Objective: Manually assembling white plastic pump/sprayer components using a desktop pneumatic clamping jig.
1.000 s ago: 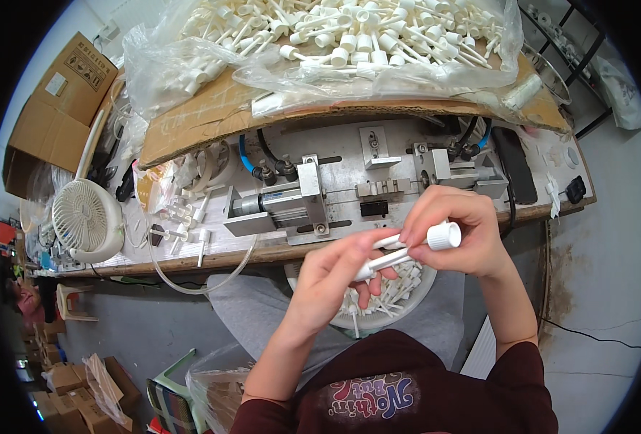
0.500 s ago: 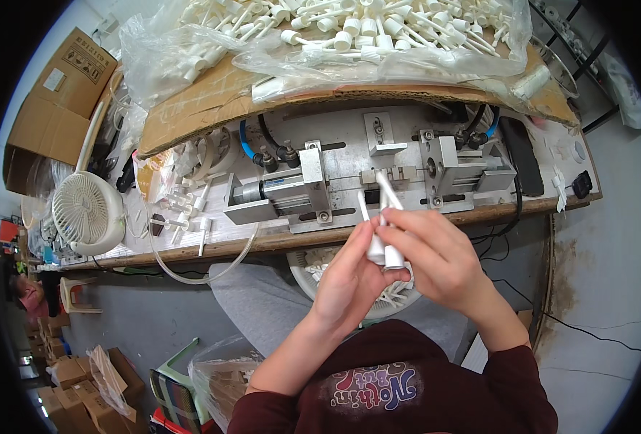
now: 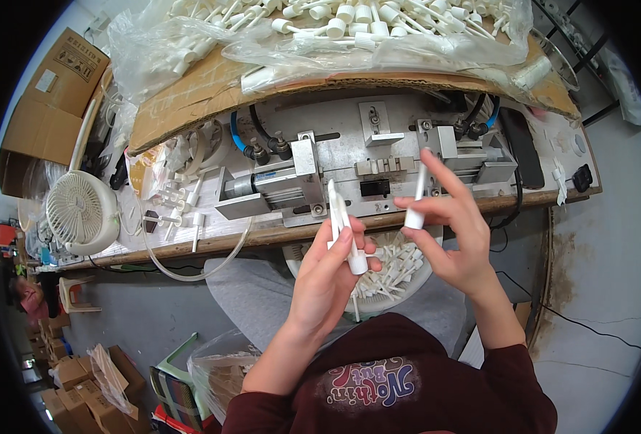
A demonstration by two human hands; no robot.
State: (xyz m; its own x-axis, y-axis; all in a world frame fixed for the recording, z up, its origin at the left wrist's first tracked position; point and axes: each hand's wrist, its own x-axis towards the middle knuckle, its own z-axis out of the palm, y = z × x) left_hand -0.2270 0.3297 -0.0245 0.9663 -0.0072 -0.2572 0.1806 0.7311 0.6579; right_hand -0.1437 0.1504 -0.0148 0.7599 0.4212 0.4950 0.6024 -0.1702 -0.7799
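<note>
Left hand: closed on a small bundle of white capped sticks, at least two; exact count hidden by the fingers. Thumb lies across the stems from the near side. The stems project up beyond the thumb, toward the bench; a cap sits at the low end, beside the curled fingers.

Right hand: grasps a single capped piece, stem upward and slightly tilted. Thumb tip is at the cap end, middle finger at its side; index finger extends upward, its tip near the top of the stem. The two hands are apart, both in front of the bench edge.

Containers: a round white basket sits below the hands, over the person's lap, partly hidden by the left hand; it holds many loose white pieces. A clear plastic bag, spread open on a cardboard sheet, carries a large heap of capped sticks. An open cardboard box stands at far left; contents cannot be made out.

Bench: a metal fixture lies beyond the hands, touched by neither. More white pieces lie at left, near a white fan.
</note>
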